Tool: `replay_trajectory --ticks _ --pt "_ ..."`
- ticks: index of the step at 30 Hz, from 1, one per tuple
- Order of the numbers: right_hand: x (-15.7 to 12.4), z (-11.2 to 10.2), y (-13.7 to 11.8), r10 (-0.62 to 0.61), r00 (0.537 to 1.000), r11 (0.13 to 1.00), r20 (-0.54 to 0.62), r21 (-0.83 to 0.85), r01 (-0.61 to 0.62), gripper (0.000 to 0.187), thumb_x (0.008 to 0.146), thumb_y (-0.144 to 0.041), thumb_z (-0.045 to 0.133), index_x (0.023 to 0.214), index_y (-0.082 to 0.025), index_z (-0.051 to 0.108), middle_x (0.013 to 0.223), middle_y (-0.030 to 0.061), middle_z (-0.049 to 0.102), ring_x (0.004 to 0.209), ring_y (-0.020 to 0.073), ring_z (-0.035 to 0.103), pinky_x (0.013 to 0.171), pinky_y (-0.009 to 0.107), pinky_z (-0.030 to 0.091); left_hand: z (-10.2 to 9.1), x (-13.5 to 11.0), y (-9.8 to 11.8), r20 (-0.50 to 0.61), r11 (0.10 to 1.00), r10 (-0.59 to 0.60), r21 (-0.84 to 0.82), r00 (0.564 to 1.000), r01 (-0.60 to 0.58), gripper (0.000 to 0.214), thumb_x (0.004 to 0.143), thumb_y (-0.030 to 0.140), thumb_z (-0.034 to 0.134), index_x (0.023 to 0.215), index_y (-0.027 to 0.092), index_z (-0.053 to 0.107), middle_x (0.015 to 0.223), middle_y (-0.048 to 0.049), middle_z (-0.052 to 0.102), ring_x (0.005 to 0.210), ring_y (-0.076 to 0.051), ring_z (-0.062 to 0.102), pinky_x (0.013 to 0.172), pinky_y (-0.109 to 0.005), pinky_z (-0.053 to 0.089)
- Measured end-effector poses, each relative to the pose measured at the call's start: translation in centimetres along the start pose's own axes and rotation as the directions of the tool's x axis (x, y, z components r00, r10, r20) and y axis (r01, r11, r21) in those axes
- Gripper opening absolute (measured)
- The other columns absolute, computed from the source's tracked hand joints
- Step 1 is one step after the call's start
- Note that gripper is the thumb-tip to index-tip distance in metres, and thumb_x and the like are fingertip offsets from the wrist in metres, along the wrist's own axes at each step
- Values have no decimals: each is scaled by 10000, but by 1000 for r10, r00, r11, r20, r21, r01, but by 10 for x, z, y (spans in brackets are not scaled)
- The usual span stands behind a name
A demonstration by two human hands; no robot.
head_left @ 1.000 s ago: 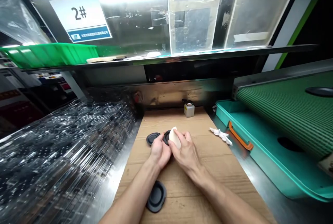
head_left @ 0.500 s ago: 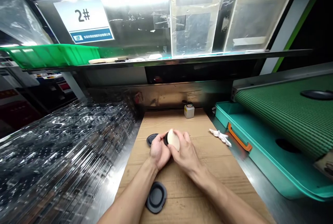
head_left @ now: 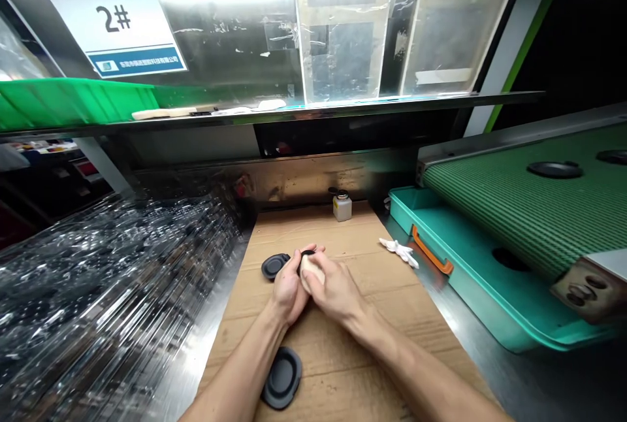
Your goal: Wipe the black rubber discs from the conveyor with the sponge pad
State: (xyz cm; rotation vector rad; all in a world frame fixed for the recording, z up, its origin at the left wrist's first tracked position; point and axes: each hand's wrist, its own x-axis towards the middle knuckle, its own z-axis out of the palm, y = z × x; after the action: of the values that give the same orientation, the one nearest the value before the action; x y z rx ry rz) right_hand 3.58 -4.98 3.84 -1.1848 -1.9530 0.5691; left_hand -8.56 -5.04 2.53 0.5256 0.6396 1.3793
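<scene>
My left hand [head_left: 285,288] grips a black rounded part [head_left: 304,254] over the brown cardboard sheet [head_left: 353,337]. My right hand [head_left: 333,288] presses a white cloth pad [head_left: 312,272] against that part, fingers curled round the pad. The two hands touch each other. A second black part [head_left: 273,266] lies on the cardboard just left of my left hand. A third black part [head_left: 281,377] lies near the cardboard's front edge, beside my left forearm.
A small white bottle [head_left: 341,206] stands at the cardboard's far end. A crumpled white cloth [head_left: 399,251] lies to the right. A teal tray [head_left: 470,278] with an orange handle sits under a green conveyor belt [head_left: 529,206] carrying black parts. Stacked clear plastic trays [head_left: 108,291] fill the left.
The white pad has slid down over the black part and my hands have closed tighter together. The view has shifted to the right, so the conveyor shows more.
</scene>
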Motion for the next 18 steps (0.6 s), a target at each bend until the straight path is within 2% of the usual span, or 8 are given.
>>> replay_trajectory --ticks 2,7,11,14,18 --pt "1 -4 2 -29 999 998 37 65 26 236 858 -321 523 1053 -239 628 913 28 699 803 171 643 712 229 455 0 1 2 8 1000 -26 15 1000 26 316 901 327 519 1120 123 622 1170 -148 649 1094 -260 606 1013 -418 435" --pt "8 -9 7 48 998 990 -33 131 -43 215 867 -311 511 993 -230 665 902 18 702 796 154 633 722 230 451 4 2 0 39 1000 8 14 999 -9 320 899 312 524 1141 123 615 1133 -138 661 1086 -266 608 1001 -429 445" --pt "8 -9 11 -12 997 981 80 192 -4 178 830 -307 554 901 -217 691 894 9 695 796 150 623 697 224 445 5 0 2 -16 998 -15 65 1000 16 292 892 300 535 1081 104 639 1115 -151 666 1070 -274 618 989 -429 460" --pt "6 -14 16 -10 989 994 146 110 -6 162 810 -307 578 879 -220 696 878 16 699 766 157 625 676 226 433 4 0 5 -40 997 -29 66 999 32 268 896 293 528 1037 99 647 1131 -161 661 1069 -274 621 976 -435 476" --pt "3 -14 13 61 998 991 -20 -116 -62 231 894 -328 459 1016 -247 638 872 33 704 749 173 636 663 239 412 7 3 2 -56 998 -23 64 998 27 259 906 260 506 1054 99 644 1128 -155 666 1073 -262 623 972 -431 491"
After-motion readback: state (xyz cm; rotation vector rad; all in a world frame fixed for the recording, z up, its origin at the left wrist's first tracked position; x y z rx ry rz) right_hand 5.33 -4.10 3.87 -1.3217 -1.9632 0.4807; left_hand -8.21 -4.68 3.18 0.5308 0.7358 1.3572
